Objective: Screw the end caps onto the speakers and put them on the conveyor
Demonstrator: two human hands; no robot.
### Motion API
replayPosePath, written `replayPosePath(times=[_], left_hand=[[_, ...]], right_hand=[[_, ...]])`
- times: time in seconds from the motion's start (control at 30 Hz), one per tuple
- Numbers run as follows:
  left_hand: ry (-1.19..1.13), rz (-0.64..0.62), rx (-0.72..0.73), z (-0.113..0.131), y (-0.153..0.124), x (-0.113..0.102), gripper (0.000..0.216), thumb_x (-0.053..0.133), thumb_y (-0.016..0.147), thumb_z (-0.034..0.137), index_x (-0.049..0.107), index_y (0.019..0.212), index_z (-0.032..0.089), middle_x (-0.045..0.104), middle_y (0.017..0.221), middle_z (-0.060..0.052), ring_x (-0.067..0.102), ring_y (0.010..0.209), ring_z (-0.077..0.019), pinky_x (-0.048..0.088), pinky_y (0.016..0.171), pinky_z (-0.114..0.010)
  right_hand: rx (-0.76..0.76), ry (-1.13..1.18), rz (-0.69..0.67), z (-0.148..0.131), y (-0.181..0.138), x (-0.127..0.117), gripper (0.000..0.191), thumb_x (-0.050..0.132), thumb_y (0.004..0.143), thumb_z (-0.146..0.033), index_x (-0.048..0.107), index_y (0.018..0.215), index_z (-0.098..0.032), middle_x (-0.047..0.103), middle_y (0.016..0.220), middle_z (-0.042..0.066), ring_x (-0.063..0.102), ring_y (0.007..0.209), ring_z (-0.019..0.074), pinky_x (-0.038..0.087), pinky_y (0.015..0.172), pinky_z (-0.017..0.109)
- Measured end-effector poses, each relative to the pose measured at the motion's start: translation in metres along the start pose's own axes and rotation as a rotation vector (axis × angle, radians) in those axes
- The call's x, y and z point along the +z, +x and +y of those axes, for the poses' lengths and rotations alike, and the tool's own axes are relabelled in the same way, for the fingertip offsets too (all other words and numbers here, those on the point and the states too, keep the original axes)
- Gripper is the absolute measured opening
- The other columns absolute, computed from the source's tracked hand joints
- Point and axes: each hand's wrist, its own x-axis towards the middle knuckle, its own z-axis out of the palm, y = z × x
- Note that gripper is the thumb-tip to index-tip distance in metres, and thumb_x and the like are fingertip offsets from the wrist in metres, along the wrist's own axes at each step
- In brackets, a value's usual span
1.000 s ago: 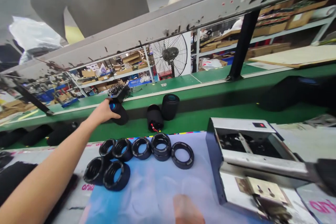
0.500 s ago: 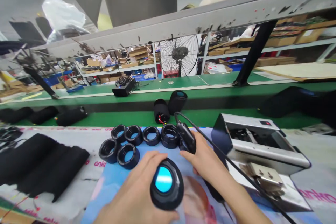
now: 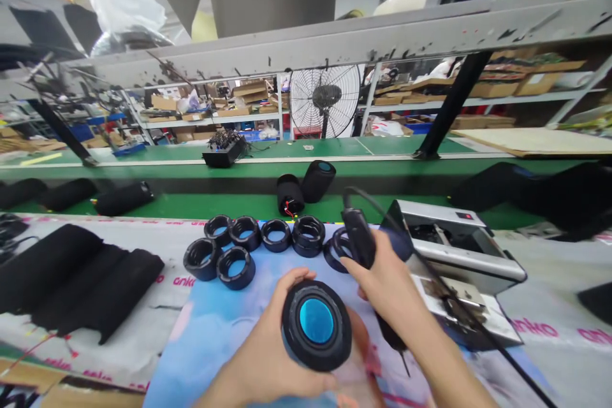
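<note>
My left hand (image 3: 268,344) is wrapped around a black round speaker (image 3: 297,347), its shiny blue disc facing up toward me. In my right hand (image 3: 389,280) is a black corded electric screwdriver (image 3: 359,239), held beside the speaker and apart from it. Its thin bit points down toward the mat, and the cord loops from its top. Just behind the screwdriver lies a black ring (image 3: 333,254), partly covered. Several more black rings (image 3: 236,268) sit on the blue printed mat (image 3: 201,325), left of my hands.
A silver and black machine (image 3: 466,242) stands at the right. Black fabric sleeves (image 3: 71,274) lie at the left. Two black cylinders (image 3: 290,194), one with red wires showing, stand on the green bench (image 3: 229,204). A fan (image 3: 326,99) is beyond it.
The screwdriver has moved right and up, away from the rings, with my right hand. My left hand has shifted the speaker slightly right, and its disc now faces me more squarely.
</note>
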Motion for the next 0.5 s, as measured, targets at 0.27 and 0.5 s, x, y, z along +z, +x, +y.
replayPosePath(times=[0.27, 0.5], left_hand=[[-0.236, 0.086, 0.063, -0.007, 0.008, 0.035, 0.106, 0.112, 0.047, 0.022, 0.061, 0.139, 0.029, 0.077, 0.137, -0.010, 0.072, 0.133, -0.0426, 0.054, 0.119, -0.057], [-0.130, 0.155, 0.069, -0.012, 0.004, 0.039, 0.138, 0.108, 0.049, 0.018, 0.032, 0.163, 0.031, 0.050, 0.167, -0.017, 0.051, 0.155, -0.0470, 0.035, 0.134, -0.063]], right_hand=[[-0.234, 0.165, 0.118, -0.008, -0.090, -0.037, 0.056, 0.075, 0.072, -0.044, 0.072, 0.127, -0.029, 0.071, 0.070, -0.003, 0.074, 0.070, 0.0267, 0.058, 0.063, 0.032], [-0.289, 0.066, 0.118, -0.013, -0.082, -0.033, 0.067, 0.077, 0.065, -0.035, 0.075, 0.131, -0.028, 0.078, 0.084, 0.001, 0.078, 0.088, 0.0306, 0.063, 0.071, 0.033]])
